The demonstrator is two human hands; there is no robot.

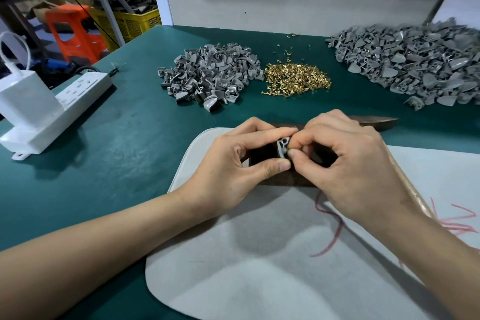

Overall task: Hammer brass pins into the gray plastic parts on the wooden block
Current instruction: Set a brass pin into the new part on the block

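The left hand [233, 161] pinches a gray part [281, 147] over the block [283, 181], while the right hand [350, 163], touching it, pinches a pin [288, 149] against the part.

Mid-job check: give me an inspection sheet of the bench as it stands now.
Surface: green mat with a gray felt pad under the hands.
Job's things: gray plastic part held over the wooden block; brass pin pile between the small part pile and the large part pile.
Clutter: loose pins behind the pile; red thread on the pad.
Grippers: left hand pinches the part; right hand pinches a brass pin at it.
Cables: white cable into the charger on the power strip.
Surroundings: yellow crate, orange stool.
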